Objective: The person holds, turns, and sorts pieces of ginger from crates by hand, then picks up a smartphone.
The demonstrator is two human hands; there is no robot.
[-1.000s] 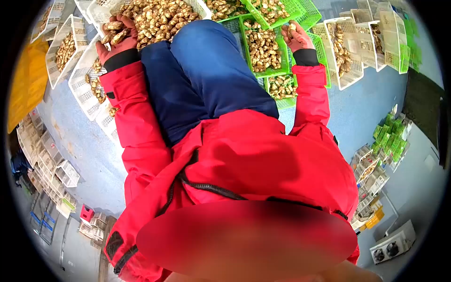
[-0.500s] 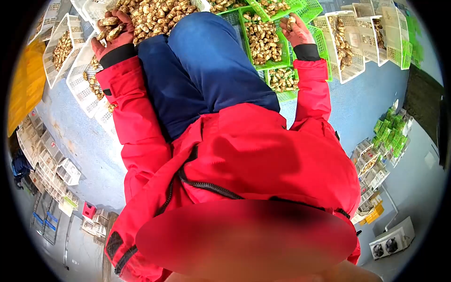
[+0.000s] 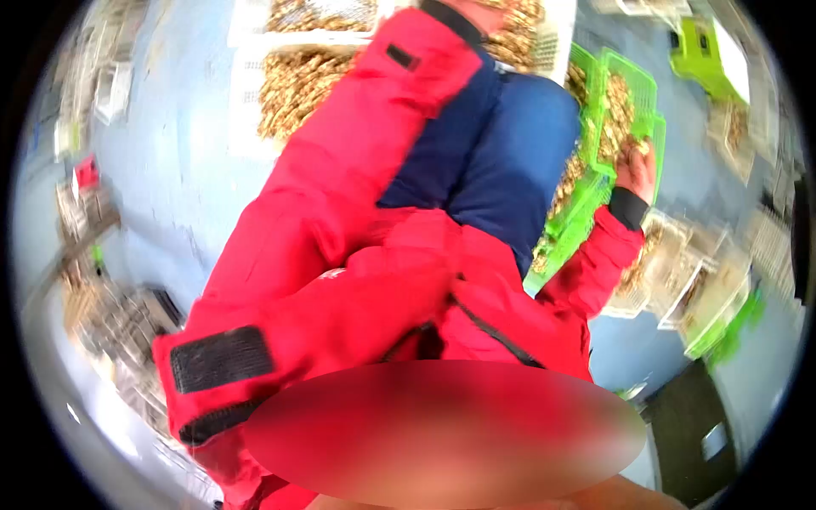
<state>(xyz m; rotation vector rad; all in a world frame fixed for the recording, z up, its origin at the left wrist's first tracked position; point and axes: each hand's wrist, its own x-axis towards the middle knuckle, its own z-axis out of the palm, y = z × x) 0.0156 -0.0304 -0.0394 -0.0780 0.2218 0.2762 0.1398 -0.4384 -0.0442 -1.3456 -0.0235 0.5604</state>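
My left hand [image 3: 486, 12] is at the top edge, over a white crate [image 3: 557, 34] of brown-and-cream pieces that look like mushrooms [image 3: 514, 42]. Blur and the frame edge hide its fingers. On the right, my right hand [image 3: 637, 174] is closed round a pale mushroom-like piece [image 3: 641, 147], held at the edge of a green basket [image 3: 644, 83] that contains more of the same. Another green basket [image 3: 571, 223], partly filled, lies beside my right knee.
White crates [image 3: 248, 89] full of similar pieces stand on the blue floor [image 3: 183, 127] to the left. More white crates [image 3: 676, 246] are at the right, behind my right forearm. A bright green crate [image 3: 701, 59] sits at the upper right. Stacked crates blur along the left.
The view has swung leftward, so my legs and the baskets sit further right in it. My left arm now reaches across toward the top centre; the several pieces it held no longer show.
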